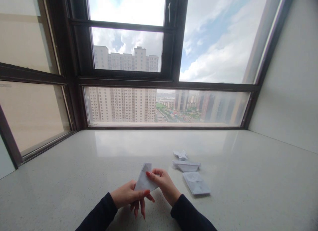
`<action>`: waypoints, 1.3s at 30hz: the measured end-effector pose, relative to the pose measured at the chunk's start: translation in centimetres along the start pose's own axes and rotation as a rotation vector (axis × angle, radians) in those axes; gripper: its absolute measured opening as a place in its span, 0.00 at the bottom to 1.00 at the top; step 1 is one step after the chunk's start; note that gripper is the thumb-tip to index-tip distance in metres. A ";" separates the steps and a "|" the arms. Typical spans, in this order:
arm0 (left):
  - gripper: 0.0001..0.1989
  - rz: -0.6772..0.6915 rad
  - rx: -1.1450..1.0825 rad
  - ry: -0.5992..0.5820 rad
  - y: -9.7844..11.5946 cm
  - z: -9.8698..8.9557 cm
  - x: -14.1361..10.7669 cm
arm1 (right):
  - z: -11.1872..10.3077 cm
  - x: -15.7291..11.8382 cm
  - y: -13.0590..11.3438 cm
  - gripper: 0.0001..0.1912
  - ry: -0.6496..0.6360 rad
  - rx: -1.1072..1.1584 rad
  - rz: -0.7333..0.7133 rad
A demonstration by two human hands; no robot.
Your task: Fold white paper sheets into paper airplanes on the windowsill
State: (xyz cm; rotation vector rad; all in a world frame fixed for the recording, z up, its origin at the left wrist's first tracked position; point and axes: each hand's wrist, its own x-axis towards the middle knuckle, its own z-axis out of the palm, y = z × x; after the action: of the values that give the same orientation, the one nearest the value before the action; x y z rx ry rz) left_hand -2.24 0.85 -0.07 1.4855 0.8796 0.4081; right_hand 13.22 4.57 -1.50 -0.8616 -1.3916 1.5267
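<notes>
Both of my hands hold a folded piece of white paper just above the pale counter. My left hand pinches its lower left edge, thumb on top and the other fingers hanging below. My right hand grips the right side, with the thumb pressed on the upper face and the other fingers mostly hidden behind. Right of my hands lie three folded paper pieces: a small angular one at the back, a boat-shaped one in the middle, and a flat rectangular one closest to me.
The speckled pale counter reaches back to a dark-framed window, with tall buildings and cloudy sky outside. A white wall bounds the right side. More window panes stand at the left.
</notes>
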 end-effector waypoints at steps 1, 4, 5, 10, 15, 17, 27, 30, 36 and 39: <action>0.29 0.002 0.000 0.001 0.0 0.0 0.0 | 0.0 0.0 0.0 0.22 0.001 0.001 0.000; 0.29 0.004 -0.006 0.003 -0.1 0.0 0.1 | -0.1 0.1 0.1 0.22 -0.002 -0.001 -0.010; 0.29 0.004 -0.007 0.003 -0.2 0.0 0.1 | -0.1 0.1 0.1 0.22 -0.002 -0.002 -0.013; 0.29 -0.002 0.004 0.000 -0.1 0.0 0.1 | -0.1 0.1 0.3 0.22 -0.003 -0.008 -0.018; 0.29 -0.003 -0.002 0.003 0.0 0.0 0.2 | 0.0 0.0 0.1 0.22 -0.003 -0.010 -0.012; 0.29 -0.002 0.000 0.004 0.0 0.0 0.2 | 0.1 0.0 0.0 0.22 -0.002 -0.009 -0.011; 0.30 0.007 0.007 0.001 -0.2 -0.1 0.1 | 0.0 0.0 0.0 0.23 -0.003 -0.017 -0.012; 0.30 -0.001 0.008 -0.001 -0.1 -0.1 0.1 | 0.0 0.0 0.0 0.23 -0.005 -0.020 -0.003; 0.31 -0.019 -0.008 0.009 0.2 0.1 0.1 | 0.1 -0.2 -0.3 0.23 -0.003 -0.029 -0.013; 0.32 -0.028 -0.014 0.012 0.3 0.2 0.2 | 0.0 -0.2 -0.2 0.23 -0.002 -0.036 -0.012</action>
State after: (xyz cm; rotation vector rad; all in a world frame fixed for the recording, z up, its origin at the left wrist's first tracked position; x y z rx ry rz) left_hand -1.94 0.89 0.11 1.4579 0.9042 0.4023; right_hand 13.32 4.44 -1.36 -0.8728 -1.4276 1.4981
